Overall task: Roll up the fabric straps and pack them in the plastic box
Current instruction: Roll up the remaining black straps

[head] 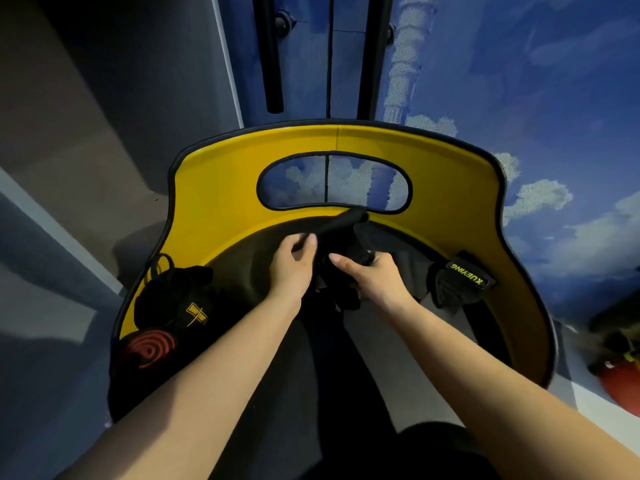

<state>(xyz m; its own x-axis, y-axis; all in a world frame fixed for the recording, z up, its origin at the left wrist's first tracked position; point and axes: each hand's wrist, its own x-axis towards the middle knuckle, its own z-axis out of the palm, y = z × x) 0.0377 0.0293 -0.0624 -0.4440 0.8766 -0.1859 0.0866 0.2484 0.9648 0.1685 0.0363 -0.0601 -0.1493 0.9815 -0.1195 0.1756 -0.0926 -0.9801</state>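
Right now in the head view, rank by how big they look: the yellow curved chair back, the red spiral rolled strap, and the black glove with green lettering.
1. Yellow curved chair back, by far the largest.
2. Black glove with green lettering.
3. Red spiral rolled strap, close to the glove, so that order is unsure.

Both hands (294, 268) (374, 277) gripping black strap (337, 271) over yellow seat (214, 188).

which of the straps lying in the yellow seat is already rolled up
The red strap at the seat's left edge, wound into a flat spiral; the black straps in the hands hang loose.
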